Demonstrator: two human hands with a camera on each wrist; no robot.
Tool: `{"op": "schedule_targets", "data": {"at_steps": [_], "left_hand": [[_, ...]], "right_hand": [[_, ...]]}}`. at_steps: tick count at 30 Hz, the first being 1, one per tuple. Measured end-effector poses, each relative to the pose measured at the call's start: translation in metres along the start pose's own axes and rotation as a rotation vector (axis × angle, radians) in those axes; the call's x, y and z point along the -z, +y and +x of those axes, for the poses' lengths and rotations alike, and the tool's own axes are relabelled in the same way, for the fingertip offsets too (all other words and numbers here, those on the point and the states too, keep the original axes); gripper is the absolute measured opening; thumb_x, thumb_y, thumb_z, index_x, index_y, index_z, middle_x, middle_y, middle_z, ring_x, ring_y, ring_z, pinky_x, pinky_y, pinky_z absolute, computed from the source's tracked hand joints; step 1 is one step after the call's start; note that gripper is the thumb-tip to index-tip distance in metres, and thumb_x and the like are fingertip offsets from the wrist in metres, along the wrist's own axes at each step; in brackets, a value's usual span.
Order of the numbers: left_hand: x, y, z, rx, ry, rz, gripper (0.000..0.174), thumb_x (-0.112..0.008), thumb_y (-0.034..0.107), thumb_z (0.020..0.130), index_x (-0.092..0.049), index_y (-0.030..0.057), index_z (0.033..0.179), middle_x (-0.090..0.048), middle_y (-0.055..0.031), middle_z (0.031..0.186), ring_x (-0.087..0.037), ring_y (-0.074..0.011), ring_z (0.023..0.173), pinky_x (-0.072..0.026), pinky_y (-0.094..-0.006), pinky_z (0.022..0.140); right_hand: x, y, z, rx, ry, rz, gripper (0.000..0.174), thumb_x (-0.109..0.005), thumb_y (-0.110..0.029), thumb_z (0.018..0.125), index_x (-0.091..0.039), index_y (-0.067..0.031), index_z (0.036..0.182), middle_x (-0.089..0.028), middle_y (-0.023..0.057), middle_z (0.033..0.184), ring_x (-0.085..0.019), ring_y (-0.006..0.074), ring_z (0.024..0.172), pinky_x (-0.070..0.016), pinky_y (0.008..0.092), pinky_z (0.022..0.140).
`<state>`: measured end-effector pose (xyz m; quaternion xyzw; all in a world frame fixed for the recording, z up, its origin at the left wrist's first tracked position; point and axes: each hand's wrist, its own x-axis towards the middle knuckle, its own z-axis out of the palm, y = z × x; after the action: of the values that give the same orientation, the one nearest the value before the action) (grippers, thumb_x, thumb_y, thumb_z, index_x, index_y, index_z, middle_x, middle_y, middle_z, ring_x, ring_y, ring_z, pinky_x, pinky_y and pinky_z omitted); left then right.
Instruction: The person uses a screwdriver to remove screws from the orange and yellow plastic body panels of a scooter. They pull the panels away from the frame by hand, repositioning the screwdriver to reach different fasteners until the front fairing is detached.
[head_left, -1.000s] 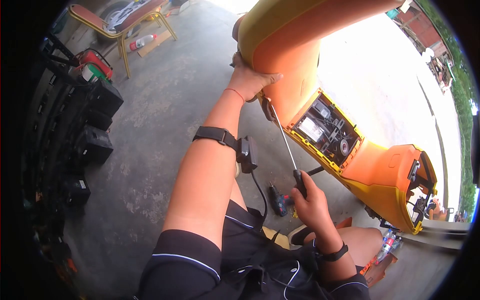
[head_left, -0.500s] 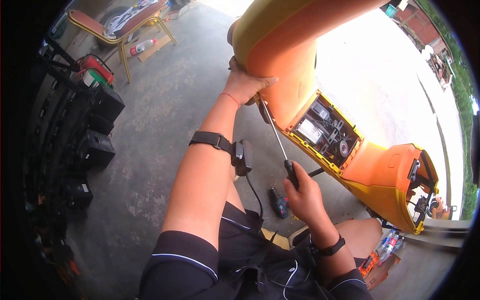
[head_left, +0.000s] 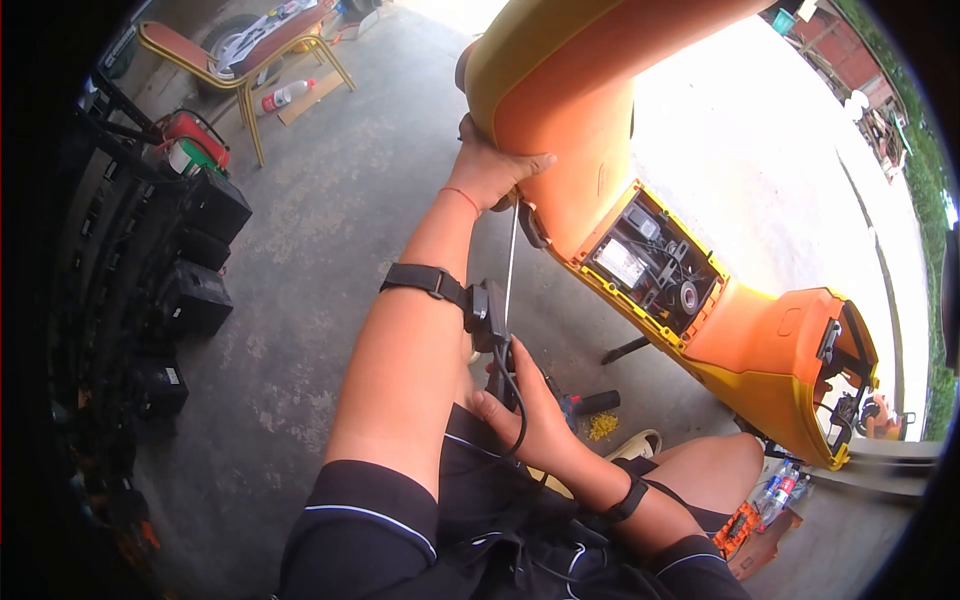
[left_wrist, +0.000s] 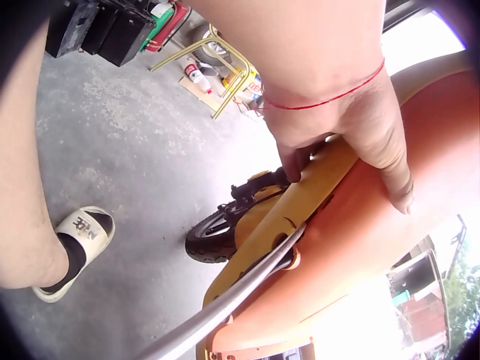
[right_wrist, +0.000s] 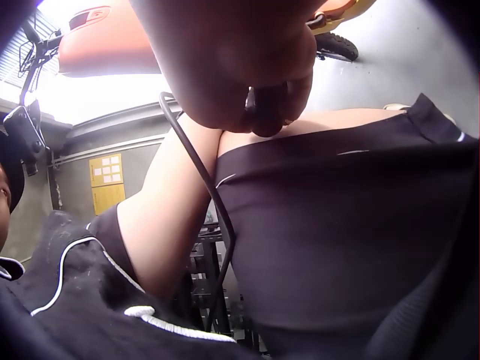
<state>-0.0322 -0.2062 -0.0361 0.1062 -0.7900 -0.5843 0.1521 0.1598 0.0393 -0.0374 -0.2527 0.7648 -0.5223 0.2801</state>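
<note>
The scooter's orange front panel, edged with yellow trim, slopes down in front of me. My left hand grips its edge, with the thumb on the orange face and fingers around the trim. In my right hand is a screwdriver, held by its black handle below my left forearm. Its long shaft runs up to the panel, the tip overlapping the seam between trim and orange panel in the left wrist view, just below my left hand.
Wiring shows in an open compartment lower on the scooter. A power drill and yellow bits lie on the floor by my foot. Black boxes line the left side. A cable hangs from my left forearm.
My right hand has swung left with the screwdriver, under my left forearm, so the shaft now stands steeper. My left hand keeps its grip on the panel edge.
</note>
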Motion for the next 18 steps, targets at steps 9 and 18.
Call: {"op": "schedule_targets", "data": {"at_steps": [9,18], "left_hand": [[-0.002,0.013,-0.009,0.029,0.065,-0.104,0.109,-0.09,0.025,0.065,-0.015,-0.0051,0.139,-0.032,-0.0201,0.134,-0.048,-0.0304,0.123,-0.051,-0.0366,0.104],[-0.002,0.0,-0.002,-0.076,0.036,0.035,0.108,-0.089,0.022,0.068,-0.011,-0.0034,0.139,-0.026,-0.0184,0.133,-0.044,-0.0283,0.126,-0.0614,-0.0336,0.088]], "right_hand": [[-0.013,-0.007,0.015,0.057,0.032,0.081,0.081,-0.068,-0.024,0.091,-0.022,0.0104,0.148,-0.049,0.0304,0.132,-0.055,0.038,0.12,-0.0434,0.0402,0.101],[0.028,-0.004,0.009,-0.172,0.153,0.216,0.064,-0.057,-0.001,0.084,-0.036,0.0061,0.145,-0.059,0.0147,0.12,-0.058,0.0187,0.11,-0.046,0.0297,0.095]]}}
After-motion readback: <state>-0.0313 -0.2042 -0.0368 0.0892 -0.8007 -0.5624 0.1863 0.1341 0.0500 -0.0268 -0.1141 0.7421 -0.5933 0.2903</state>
